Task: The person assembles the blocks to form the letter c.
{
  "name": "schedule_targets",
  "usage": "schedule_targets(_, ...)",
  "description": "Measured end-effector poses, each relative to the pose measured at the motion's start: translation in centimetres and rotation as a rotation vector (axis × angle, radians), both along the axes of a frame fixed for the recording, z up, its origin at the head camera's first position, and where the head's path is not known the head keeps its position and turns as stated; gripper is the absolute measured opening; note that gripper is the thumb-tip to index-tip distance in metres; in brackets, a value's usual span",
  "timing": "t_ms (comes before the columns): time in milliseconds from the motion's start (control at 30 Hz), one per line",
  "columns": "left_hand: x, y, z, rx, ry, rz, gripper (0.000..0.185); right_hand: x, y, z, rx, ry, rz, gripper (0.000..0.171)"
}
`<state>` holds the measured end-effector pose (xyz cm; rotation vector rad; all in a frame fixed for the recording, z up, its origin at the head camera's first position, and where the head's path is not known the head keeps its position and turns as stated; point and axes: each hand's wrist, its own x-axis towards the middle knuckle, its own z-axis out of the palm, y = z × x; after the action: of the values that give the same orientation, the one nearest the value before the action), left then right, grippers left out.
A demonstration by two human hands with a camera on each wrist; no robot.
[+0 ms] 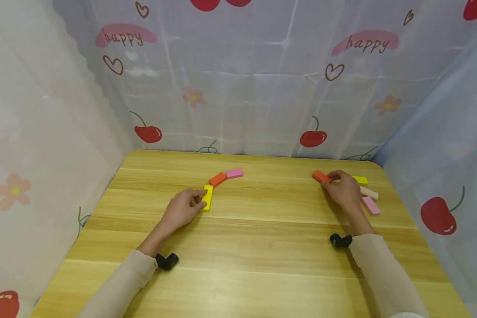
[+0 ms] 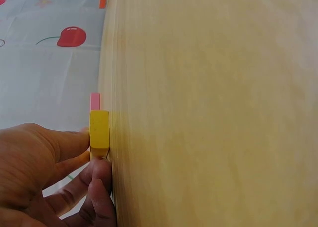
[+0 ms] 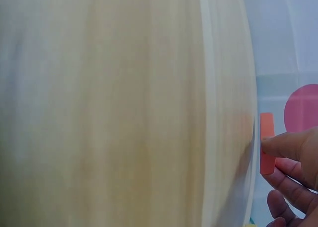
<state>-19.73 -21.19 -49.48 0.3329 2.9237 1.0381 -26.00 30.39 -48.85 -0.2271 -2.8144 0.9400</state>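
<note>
gripping yellow block [image 1: 208, 197], curtain [image 1: 262, 79] reading "happy"

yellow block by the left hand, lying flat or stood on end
Lying flat: the yellow block shows its broad face on the table, left hand pinching it.

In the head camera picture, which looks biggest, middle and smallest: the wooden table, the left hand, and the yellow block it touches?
1. Wooden table: by far the largest, it fills the lower half of the view.
2. Left hand.
3. Yellow block: smallest, and its near end is partly hidden by the fingers.
</note>
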Motion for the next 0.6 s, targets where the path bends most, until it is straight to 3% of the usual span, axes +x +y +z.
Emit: schedule_targets(600,0.0,-0.1,-0.1,0.000,0.003,0.001,0.045,-0.3,-2.1,0.0,0.021,0.039,0.032,0.038)
